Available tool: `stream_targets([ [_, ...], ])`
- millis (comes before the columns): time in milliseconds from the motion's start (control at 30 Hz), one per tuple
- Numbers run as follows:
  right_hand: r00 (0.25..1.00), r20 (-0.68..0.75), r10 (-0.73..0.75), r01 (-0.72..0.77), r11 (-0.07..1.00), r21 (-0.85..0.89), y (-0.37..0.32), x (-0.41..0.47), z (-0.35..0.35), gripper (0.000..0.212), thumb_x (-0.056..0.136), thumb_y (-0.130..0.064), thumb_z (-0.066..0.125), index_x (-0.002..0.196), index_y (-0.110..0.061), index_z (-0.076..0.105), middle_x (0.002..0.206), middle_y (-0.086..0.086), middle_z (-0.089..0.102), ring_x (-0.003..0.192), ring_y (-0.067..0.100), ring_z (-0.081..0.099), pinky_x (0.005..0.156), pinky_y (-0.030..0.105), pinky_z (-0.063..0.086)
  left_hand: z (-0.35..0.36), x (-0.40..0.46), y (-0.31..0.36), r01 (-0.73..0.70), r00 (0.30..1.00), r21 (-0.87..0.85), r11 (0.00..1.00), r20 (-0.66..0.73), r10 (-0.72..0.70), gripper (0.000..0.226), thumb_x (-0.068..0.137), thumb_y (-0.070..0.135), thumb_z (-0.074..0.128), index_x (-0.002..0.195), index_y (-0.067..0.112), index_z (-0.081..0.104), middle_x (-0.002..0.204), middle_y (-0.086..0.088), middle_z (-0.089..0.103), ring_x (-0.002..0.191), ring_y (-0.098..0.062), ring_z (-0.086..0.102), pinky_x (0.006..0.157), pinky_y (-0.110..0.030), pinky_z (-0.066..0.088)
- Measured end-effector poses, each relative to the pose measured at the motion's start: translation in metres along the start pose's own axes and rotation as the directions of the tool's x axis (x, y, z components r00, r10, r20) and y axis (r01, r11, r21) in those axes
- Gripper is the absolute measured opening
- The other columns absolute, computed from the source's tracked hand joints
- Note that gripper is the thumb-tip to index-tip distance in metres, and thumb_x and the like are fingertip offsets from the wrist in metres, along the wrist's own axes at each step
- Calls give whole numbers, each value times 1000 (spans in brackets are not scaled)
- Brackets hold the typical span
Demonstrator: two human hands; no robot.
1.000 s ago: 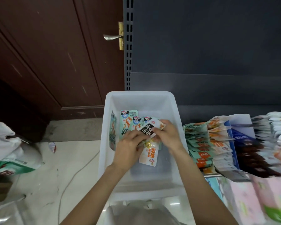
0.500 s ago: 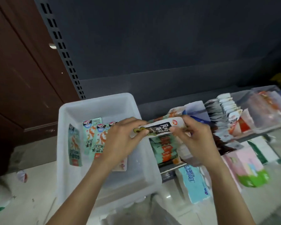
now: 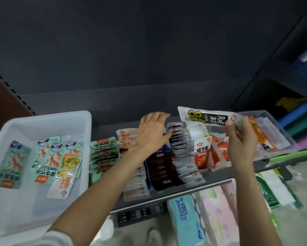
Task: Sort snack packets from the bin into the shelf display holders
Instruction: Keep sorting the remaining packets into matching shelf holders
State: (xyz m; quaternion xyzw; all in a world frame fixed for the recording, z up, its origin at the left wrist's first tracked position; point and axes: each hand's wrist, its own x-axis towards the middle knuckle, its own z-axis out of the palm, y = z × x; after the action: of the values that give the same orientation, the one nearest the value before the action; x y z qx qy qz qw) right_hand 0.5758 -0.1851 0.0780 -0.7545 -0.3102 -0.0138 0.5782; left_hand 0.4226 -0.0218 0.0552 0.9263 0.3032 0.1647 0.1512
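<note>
Held packet: white snack packet (image 3: 208, 117) with a black label band and a sunflower print, lifted above the back right part of the shelf, over the rows of display holders.
Right hand: my right hand (image 3: 240, 139) pinches that packet by its right end, thumb and fingertips closed on the wrapper.
Left hand: my left hand (image 3: 151, 134) carries nothing; fingers spread and loosely bent, it reaches over the dark packet row (image 3: 164, 167), fingertips near that row's back end.
Shelf rows, left to right: green packets (image 3: 104, 153); pale packets with orange marks (image 3: 131, 178); the dark row; white-grey packets (image 3: 188, 157); red and white packets (image 3: 203, 153) standing upright.
Clear tray: a transparent tray (image 3: 280, 134) at the shelf's right end, with orange packets inside.
Bin: white plastic bin (image 3: 42, 121) at the shelf's left end.
Bin contents: one teal packet (image 3: 11, 166) leaning on the left wall; several mint packets (image 3: 48, 157) lying overlapped in the middle; one pale packet with a yellow picture (image 3: 65, 174) on top of them, towards the bin's front right.
Shelf: grey metal shelf (image 3: 220, 183), front edge running below the rows.
Below the shelf: tissue packs, one blue (image 3: 186, 222) and one pink (image 3: 218, 213), side by side.
</note>
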Motion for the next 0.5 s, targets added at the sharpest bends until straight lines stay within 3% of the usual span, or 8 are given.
stream_targets([
  [67,999,43,-10,9,1000,20,3,18,-3,10,98,-17,49,88,-16,50,79,-15,58,74,-7,56,63,13,45,16,15,5,17,999,97,995,41,-21,51,93,40,48,140,22,39,139,1,46,130,-17,37,111,-33,17],
  [167,986,157,-47,49,999,-6,6,38,-1,5,98,-19,47,96,-19,52,86,-16,59,79,-4,57,62,14,46,27,18,11,-4,992,167,986,126,-17,37,93,37,48,128,25,54,126,1,58,121,-19,45,113,-37,14],
  [300,894,370,-251,311,944,-113,10,63,8,10,99,-20,47,98,-20,57,88,-9,62,81,4,59,66,21,46,35,4,15,-80,997,261,962,36,73,26,91,30,53,113,27,68,108,4,67,107,-21,54,107,-38,23],
  [400,747,536,-393,577,785,-228,12,71,29,13,96,-13,50,102,-15,61,88,-1,65,80,21,61,71,36,45,39,-2,15,-73,997,256,964,12,72,25,88,26,59,110,29,70,105,6,70,101,-22,57,101,-38,31],
  [500,601,688,-406,760,557,-336,11,67,59,24,89,-5,55,108,-17,63,90,3,68,82,26,64,77,39,41,39,-2,18,-80,997,256,963,11,79,27,88,25,59,113,27,68,106,3,69,103,-23,58,98,-39,34],
])
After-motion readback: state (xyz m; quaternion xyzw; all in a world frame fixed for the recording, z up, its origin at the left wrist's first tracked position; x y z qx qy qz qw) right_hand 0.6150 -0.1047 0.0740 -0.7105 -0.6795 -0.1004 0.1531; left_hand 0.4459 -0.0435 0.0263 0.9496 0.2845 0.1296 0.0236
